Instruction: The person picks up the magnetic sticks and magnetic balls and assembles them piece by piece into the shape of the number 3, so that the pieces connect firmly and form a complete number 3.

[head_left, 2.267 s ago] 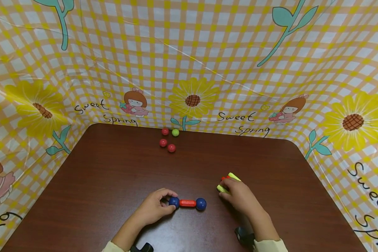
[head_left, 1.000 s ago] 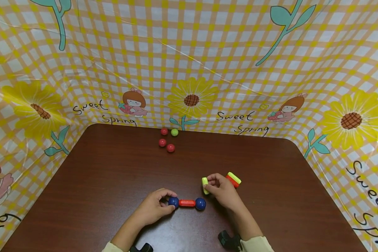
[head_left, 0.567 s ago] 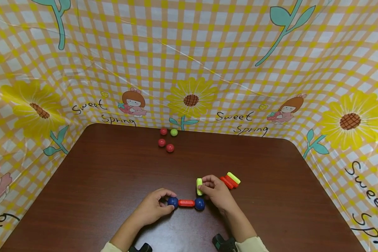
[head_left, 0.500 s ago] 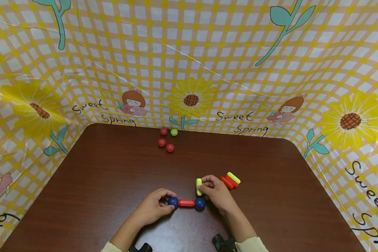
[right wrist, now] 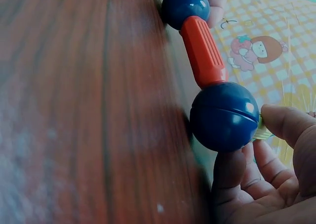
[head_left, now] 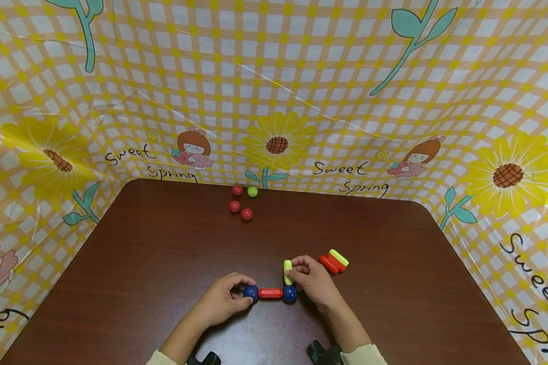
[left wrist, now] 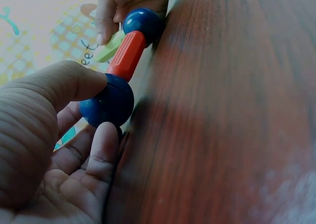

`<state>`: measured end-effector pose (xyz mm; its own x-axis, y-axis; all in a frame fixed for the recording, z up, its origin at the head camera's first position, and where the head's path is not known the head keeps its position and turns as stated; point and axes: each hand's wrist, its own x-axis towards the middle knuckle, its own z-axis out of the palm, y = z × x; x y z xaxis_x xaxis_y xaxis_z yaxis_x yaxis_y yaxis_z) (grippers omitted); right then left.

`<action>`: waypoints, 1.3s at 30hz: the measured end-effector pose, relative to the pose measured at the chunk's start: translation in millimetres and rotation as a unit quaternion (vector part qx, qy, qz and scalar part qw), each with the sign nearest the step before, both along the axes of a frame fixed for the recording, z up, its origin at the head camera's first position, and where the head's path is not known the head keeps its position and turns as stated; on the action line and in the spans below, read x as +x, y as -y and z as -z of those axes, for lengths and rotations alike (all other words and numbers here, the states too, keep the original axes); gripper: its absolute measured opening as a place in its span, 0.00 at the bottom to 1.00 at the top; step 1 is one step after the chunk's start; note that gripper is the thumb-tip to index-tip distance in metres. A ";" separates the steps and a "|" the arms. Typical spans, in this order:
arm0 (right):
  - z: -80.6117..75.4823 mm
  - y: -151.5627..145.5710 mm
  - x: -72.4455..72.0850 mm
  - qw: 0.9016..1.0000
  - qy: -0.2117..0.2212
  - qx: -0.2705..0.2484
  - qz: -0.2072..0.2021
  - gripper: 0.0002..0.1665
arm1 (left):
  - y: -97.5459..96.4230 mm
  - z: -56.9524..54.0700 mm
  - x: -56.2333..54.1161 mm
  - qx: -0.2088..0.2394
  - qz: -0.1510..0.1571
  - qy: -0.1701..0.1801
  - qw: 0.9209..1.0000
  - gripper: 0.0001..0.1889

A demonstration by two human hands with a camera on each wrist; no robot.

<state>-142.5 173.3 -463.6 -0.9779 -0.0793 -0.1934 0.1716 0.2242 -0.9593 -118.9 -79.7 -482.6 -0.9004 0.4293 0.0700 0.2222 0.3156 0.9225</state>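
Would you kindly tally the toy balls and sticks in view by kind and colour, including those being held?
Blue balls: 2
Red balls: 3
Green ball: 1
Red sticks: 3
Yellow-green sticks: 2
Total: 11

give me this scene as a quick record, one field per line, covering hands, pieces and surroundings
left hand: grips one blue ball
right hand: pinches a yellow-green rod
held rod's near end: at the other blue ball; whether attached, cannot tell
between the blue balls: red rod
beyond right hand: two red rods, one more yellow-green rod, side by side
far table edge: three small red balls, one green ball
backdrop: checked cloth with sunflowers
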 end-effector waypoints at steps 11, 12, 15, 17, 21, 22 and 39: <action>2.4 1.9 3.3 1.000 -0.007 0.020 0.009 0.15 | -0.1 3.0 0.3 0.008 0.000 0.001 1.000 0.14; 3.2 1.9 3.4 1.000 -0.007 0.023 0.011 0.15 | 0.0 3.4 0.3 0.008 0.000 0.001 1.000 0.14; 7.4 2.1 2.2 0.999 -0.006 0.029 0.017 0.14 | 0.3 3.8 0.4 0.010 -0.001 0.002 1.000 0.14; 10.1 2.3 0.9 0.999 -0.006 0.032 0.019 0.14 | 0.6 3.9 0.0 0.010 -0.004 0.001 1.000 0.14; 10.6 2.6 0.3 0.999 -0.006 0.035 0.029 0.14 | 0.6 3.7 -1.3 0.010 -0.005 -0.003 1.000 0.15; 10.0 2.8 0.8 0.999 -0.006 0.035 0.029 0.14 | 0.6 3.8 -1.4 0.010 -0.005 -0.004 1.000 0.15; 7.7 5.0 3.1 0.998 -0.010 0.043 0.040 0.15 | 8.7 -10.2 -9.6 -0.021 -0.003 0.035 0.999 0.17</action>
